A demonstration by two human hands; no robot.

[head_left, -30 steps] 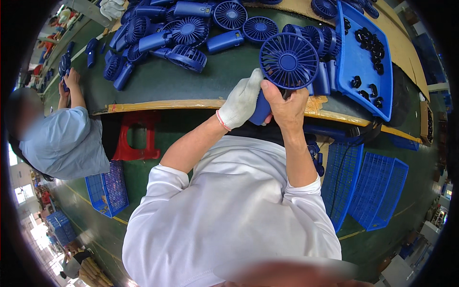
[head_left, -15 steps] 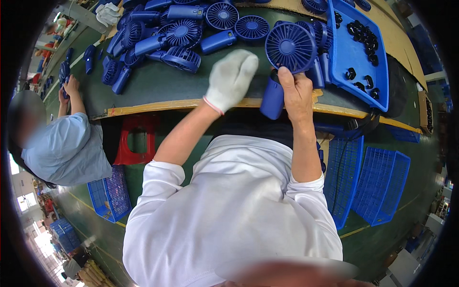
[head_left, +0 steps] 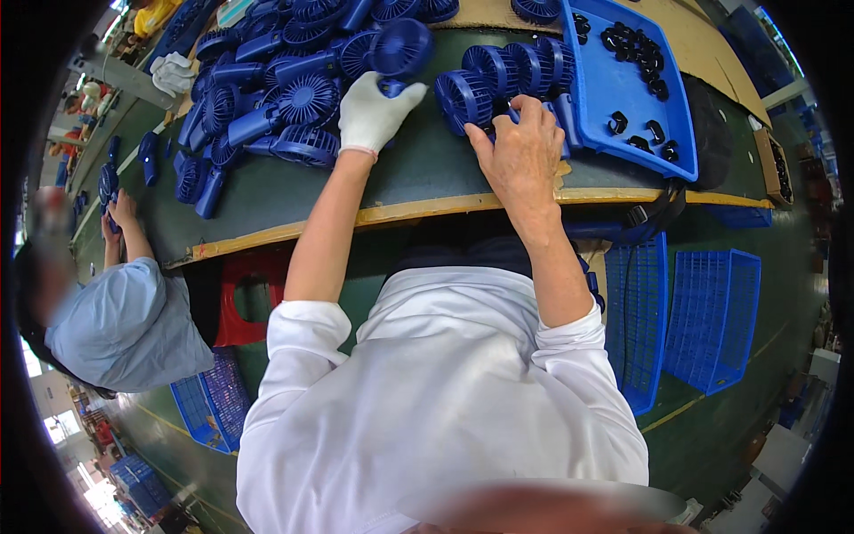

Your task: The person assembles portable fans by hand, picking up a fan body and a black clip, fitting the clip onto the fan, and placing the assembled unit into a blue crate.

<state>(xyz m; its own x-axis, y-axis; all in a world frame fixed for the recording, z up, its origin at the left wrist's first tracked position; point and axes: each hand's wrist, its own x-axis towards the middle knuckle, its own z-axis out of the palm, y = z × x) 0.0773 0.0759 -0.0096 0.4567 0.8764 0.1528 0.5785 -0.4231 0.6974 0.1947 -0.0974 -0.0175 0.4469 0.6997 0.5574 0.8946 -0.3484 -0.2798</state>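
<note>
My left hand [head_left: 374, 116], in a white glove, has its fingers and thumb around a blue handheld fan at the right edge of a heap. That fan's round head [head_left: 400, 49] is blurred and points away from me. My bare right hand [head_left: 525, 156] is curled over another blue handheld fan [head_left: 464, 100], which lies at the near left end of a row of similar fans [head_left: 534, 67]. Its thumb is beside the fan's head, and the palm hides most of the handle. The heap of blue handheld fans [head_left: 307, 98] covers the left of the dark green table.
A blue tray [head_left: 600, 133] with small black parts stands right of the row. The table's yellowish front edge [head_left: 427, 206] runs before me. Blue crates [head_left: 712, 320] stand below right. On the left, a co-worker [head_left: 133, 320] sits near a red stool [head_left: 233, 307].
My right hand has lowered the fan it held upright to the row on the table. My left hand has moved forward and left and taken hold of another fan by the heap.
</note>
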